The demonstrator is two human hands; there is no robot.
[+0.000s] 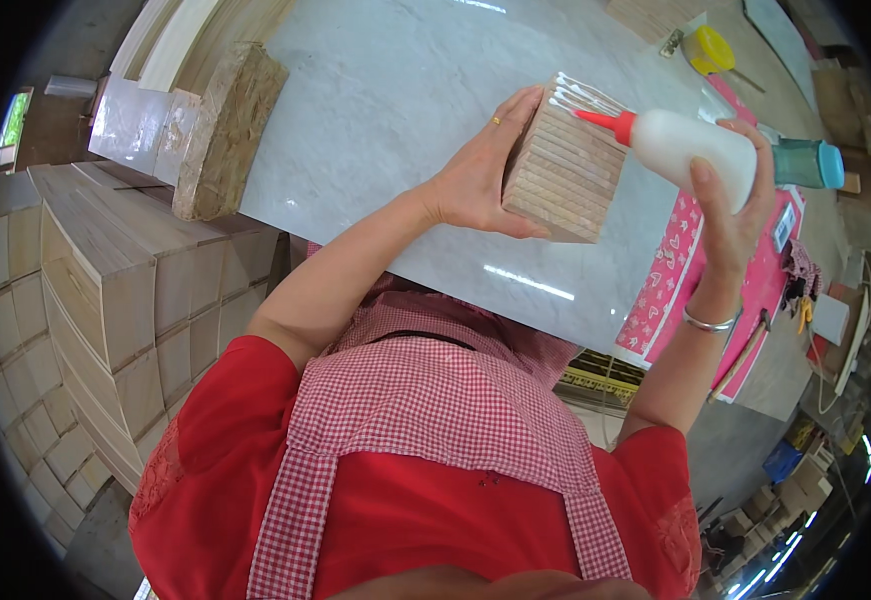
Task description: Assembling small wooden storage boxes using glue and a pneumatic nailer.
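My left hand (484, 172) grips a block of stacked thin wooden strips (564, 168) and holds it upright on the pale marble-like tabletop (386, 110). White glue lines lie along the block's top edge. My right hand (734, 200) squeezes a white glue bottle (691, 146) with a red nozzle, and the nozzle tip touches the block's top right corner. A silver bangle is on my right wrist and a ring on my left hand.
Stacks of light wooden boards (106, 270) stand at the left, with a rough chipboard slab (226, 130) leaning on the table's left end. A pink patterned sheet (676, 290) lies under my right arm. A yellow tape measure (708, 48) sits at the far right.
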